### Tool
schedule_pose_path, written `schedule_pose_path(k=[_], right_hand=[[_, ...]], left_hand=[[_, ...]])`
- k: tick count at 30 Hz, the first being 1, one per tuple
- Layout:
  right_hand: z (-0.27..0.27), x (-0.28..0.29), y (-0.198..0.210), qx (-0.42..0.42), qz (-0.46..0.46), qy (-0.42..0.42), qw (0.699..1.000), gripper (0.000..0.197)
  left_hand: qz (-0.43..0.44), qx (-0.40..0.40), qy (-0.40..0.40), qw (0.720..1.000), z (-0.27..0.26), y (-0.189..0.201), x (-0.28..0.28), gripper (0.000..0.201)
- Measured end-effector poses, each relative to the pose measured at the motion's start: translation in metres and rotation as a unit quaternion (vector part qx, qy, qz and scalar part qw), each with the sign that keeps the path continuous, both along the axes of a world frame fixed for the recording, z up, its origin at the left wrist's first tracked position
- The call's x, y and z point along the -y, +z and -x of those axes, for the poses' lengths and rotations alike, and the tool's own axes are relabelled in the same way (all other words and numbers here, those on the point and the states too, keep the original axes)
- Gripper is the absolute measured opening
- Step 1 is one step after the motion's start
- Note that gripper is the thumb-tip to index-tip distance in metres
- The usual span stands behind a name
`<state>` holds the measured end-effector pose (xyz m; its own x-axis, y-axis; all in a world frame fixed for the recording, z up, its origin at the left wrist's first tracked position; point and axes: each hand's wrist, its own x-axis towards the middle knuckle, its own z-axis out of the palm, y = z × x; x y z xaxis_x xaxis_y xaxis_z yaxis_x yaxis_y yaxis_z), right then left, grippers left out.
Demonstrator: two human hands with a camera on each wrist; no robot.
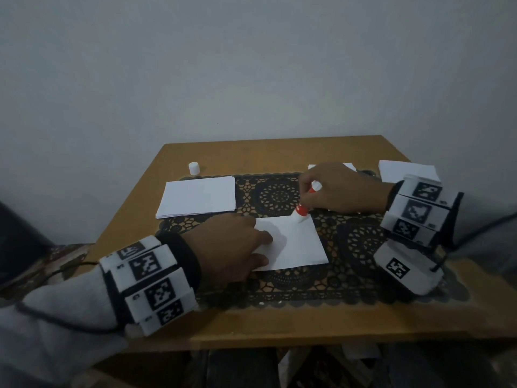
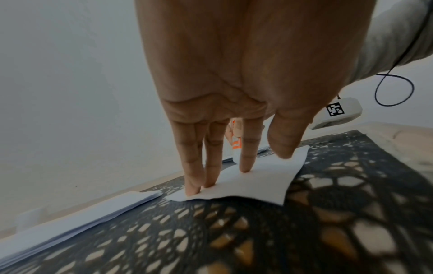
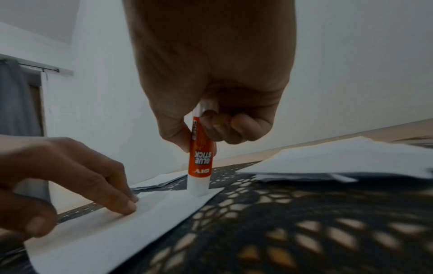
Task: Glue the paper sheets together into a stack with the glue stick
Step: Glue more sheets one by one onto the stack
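Paper, one white rectangular sheet (image 1: 296,242), lies flat on a black lace mat (image 1: 279,194) with round openwork patterns, spread over a smooth tan wooden table (image 1: 251,152). The left hand (image 1: 226,245) rests on the sheet's left part, its fingers (image 2: 194,166) straight and pressing down with the tips, while the thumb touches the near edge. The right hand (image 1: 338,189) has thumb and fingers curled round a glue stick (image 3: 200,157), a slim cylinder with an orange label and a white lower end. The stick stands almost upright, tilted slightly, and its white tip touches the sheet at the far right corner.

Left of the sheet, at the mat's far left edge, sits a thin stack (image 1: 197,198) of white sheets, its edges slightly fanned. Behind it on bare wood stands a small white cylindrical cap (image 1: 194,168). More white paper (image 1: 405,170) lies at the table's far right, partly hidden behind the right hand and wrist. Both wrists wear white blocky bands printed with black square markers.
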<state>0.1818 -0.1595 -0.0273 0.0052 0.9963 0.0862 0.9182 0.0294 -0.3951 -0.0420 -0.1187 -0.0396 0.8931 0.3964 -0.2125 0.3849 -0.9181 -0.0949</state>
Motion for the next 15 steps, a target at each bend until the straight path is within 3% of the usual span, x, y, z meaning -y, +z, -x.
schedule_pose_path(k=[5, 10, 15], right_hand=[[-0.016, 0.008, 0.001, 0.010, 0.007, -0.031, 0.999, 0.016], [-0.017, 0.014, 0.017, -0.060, -0.031, -0.072, 0.995, 0.017], [-0.009, 0.013, 0.008, -0.012, -0.015, -0.064, 0.998, 0.015]], left_hand=[[-0.051, -0.011, -0.017, 0.998, -0.020, 0.001, -0.008, 0.050], [-0.059, -0.038, -0.027, 0.997, -0.035, 0.006, -0.015, 0.063], [-0.076, -0.057, -0.029, 0.995, -0.041, 0.007, -0.014, 0.063]])
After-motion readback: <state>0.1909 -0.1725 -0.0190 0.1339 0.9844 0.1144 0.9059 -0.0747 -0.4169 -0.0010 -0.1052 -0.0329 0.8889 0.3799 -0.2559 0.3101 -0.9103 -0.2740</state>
